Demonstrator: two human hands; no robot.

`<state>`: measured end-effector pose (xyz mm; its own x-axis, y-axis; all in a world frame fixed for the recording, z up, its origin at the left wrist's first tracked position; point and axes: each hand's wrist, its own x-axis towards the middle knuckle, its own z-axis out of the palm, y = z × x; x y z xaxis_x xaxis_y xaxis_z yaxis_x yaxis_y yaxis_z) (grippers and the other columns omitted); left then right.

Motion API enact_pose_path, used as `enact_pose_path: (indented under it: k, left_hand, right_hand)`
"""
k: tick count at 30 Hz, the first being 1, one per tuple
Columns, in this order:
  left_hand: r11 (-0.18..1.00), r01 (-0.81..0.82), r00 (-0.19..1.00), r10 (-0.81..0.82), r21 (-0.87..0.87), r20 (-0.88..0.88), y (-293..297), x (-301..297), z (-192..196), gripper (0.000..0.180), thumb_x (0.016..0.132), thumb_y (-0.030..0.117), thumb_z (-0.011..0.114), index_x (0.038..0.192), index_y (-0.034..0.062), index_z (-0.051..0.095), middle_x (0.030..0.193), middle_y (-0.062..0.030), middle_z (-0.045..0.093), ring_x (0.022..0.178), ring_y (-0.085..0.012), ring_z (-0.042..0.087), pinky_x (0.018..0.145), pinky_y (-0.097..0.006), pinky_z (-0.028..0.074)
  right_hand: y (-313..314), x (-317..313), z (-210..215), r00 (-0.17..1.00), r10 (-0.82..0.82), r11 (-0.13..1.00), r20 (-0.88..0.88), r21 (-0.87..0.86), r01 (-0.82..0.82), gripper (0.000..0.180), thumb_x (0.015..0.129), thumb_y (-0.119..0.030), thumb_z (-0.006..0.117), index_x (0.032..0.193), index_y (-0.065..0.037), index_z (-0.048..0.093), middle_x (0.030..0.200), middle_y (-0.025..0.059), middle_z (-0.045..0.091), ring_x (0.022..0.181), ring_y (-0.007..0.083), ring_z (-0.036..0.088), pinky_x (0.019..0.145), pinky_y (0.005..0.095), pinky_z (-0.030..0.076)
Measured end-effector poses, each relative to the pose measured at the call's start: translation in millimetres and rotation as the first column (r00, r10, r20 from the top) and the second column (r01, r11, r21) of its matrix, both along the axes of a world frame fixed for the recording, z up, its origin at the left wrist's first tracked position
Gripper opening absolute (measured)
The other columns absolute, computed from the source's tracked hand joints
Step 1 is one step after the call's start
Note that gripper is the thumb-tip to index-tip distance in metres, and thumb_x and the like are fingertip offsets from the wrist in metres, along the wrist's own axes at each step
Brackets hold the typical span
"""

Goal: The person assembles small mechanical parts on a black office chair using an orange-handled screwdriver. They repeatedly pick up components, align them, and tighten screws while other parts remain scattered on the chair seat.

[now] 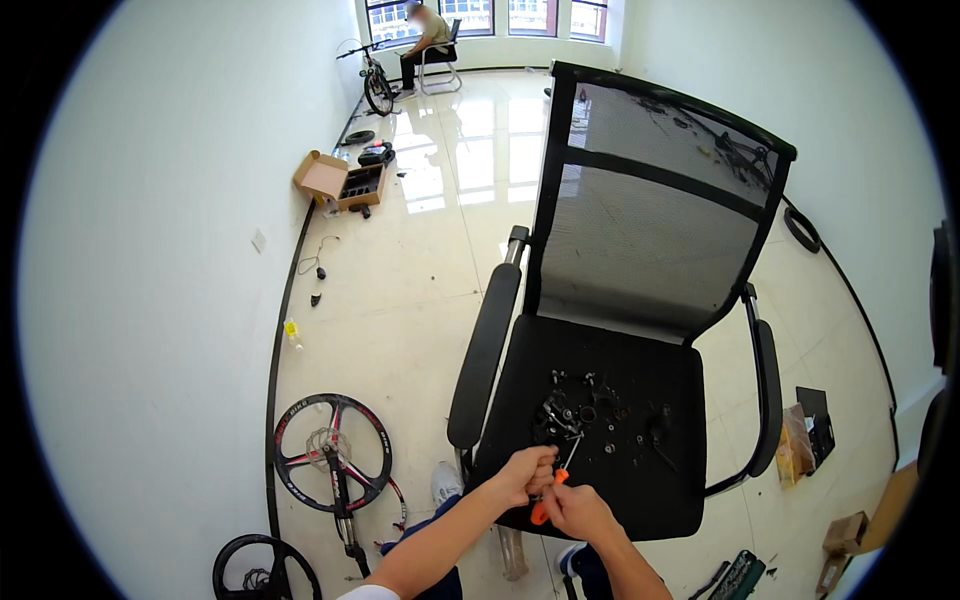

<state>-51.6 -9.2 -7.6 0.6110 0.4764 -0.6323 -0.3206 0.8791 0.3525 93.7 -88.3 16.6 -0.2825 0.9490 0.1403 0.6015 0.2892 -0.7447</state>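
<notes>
My right hand (582,511) is closed round the orange handle of a screwdriver (541,514). The screwdriver's thin metal shaft slants up and away over the seat of a black office chair (640,500). Close on its left, my left hand (528,473) is curled shut; whatever its fingers hold is hidden. Just beyond both hands lies a cluster of dark metal parts (553,412), with small rings and nuts (610,449) scattered to its right.
A spoked bicycle wheel with a fork (333,452) lies on the floor at left, near another wheel (265,568). An open cardboard box (362,187) stands by the left wall. Far off, a person (430,35) sits beside a bicycle (377,88). Toolboxes (815,420) lie at right.
</notes>
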Motion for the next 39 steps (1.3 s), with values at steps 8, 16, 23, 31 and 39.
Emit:
enact_pose_path:
  k: [8, 16, 23, 31, 39]
  left_hand:
    - [0.991, 0.124, 0.979, -0.113, -0.055, 0.168, -11, 6, 10, 0.044, 0.097, 0.031, 0.054, 0.059, 0.0222, 0.034, 0.048, 0.0096, 0.024, 0.038, -0.0053, 0.018, 0.036, -0.023, 0.013]
    - [0.961, -0.275, 0.952, 0.274, -0.012, 0.133, 6, 23, 21, 0.047, 0.098, 0.031, 0.053, 0.059, 0.0207, 0.028, 0.048, 0.0075, 0.022, 0.04, -0.0073, 0.017, 0.038, -0.025, 0.011]
    - [0.901, -0.403, 0.913, 0.383, 0.16, 0.143, 9, 20, 30, 0.049, 0.099, 0.035, 0.049, 0.059, 0.0204, 0.026, 0.047, 0.0072, 0.018, 0.041, -0.0069, 0.015, 0.038, -0.026, 0.009]
    - [0.855, -0.451, 0.892, 0.429, 0.254, 0.14, 11, 18, 26, 0.048, 0.102, 0.031, 0.046, 0.06, 0.0177, 0.026, 0.048, 0.0052, 0.02, 0.042, -0.008, 0.015, 0.04, -0.027, 0.013]
    - [0.881, -0.441, 0.898, 0.432, 0.172, 0.088, 13, 19, 23, 0.047, 0.101, 0.029, 0.047, 0.061, 0.0172, 0.027, 0.048, 0.005, 0.02, 0.042, -0.0078, 0.016, 0.04, -0.026, 0.014]
  right_hand:
    - [-4, 5, 16, 0.995, 0.065, 0.964, 0.077, 0.252, -0.082, 0.019, 0.075, -0.018, 0.068, 0.068, -0.009, 0.053, 0.059, 0.0068, 0.054, 0.05, 0.0262, 0.056, 0.046, 0.0357, 0.044]
    - [22, 12, -5, 0.97, -0.242, 0.946, -0.009, 0.221, 0.238, 0.019, 0.073, -0.01, 0.065, 0.081, -0.002, 0.051, 0.087, 0.0148, 0.053, 0.086, 0.0331, 0.051, 0.077, 0.0412, 0.042]
    - [34, 8, -7, 0.881, -0.395, 0.874, -0.259, 0.19, 0.448, 0.048, 0.07, -0.011, 0.078, 0.107, 0.0, 0.05, 0.108, 0.0164, 0.054, 0.095, 0.0272, 0.057, 0.085, 0.0361, 0.047]
    - [28, 2, -7, 0.597, -0.421, 0.907, -0.683, -0.332, 0.26, 0.026, 0.084, 0.003, 0.071, 0.108, 0.004, 0.062, 0.097, 0.0114, 0.07, 0.095, 0.0164, 0.067, 0.087, 0.0299, 0.053]
    - [29, 13, -12, 0.695, -0.357, 0.93, -0.624, -0.303, 0.206, 0.013, 0.086, 0.001, 0.067, 0.099, 0.005, 0.065, 0.095, 0.0101, 0.071, 0.09, 0.0159, 0.069, 0.085, 0.0286, 0.054]
